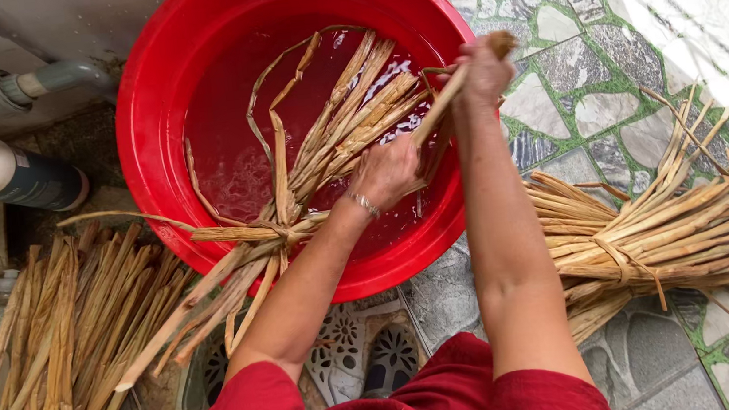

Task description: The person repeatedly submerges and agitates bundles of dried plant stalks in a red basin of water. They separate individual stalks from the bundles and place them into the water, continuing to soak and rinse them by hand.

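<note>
Tan, flat dried leaf strips (348,122) fanned in a red basin (150,101) of shallow water, left hand (386,174) closed around several strips, right hand (484,73) clamped on one strip's end over the rim, tied bundle (653,240) on the stone floor.

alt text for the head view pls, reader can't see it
Seen from above, a person's left hand and right hand grip one dried leaf strip over a red basin of water, where a tied bundle soaks. More strips lie at left, another tied bundle at right on stone paving.
</note>
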